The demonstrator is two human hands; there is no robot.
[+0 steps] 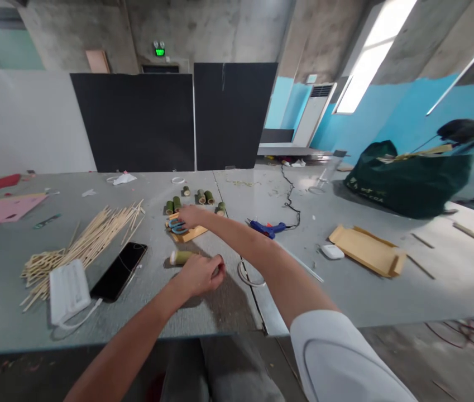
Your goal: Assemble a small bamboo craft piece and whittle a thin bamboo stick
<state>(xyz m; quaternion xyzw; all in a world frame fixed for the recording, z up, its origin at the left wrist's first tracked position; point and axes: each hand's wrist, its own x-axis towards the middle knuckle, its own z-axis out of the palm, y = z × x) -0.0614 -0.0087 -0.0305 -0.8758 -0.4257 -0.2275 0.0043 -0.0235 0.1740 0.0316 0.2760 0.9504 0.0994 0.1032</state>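
Observation:
My left hand (203,274) is over the table near its front, fingers curled together; whatever they hold, if anything, is too small to make out. Beside it a light green bamboo piece (181,257) lies on its side. My right hand (190,216) reaches farther forward, crossing above the left, over blue-handled scissors (177,225) on a small tan cardboard tray (187,235). Its fingers point down at the scissors and are partly hidden. Several short green bamboo pieces (201,196) stand or lie just behind the tray.
Thin sticks (94,237), a black phone (120,272) and a white power bank (69,291) lie left. A blue glue gun (268,228), a cable ring (250,274), a white case (332,252) and a cardboard tray (366,251) lie right. A green bag (408,181) stands far right.

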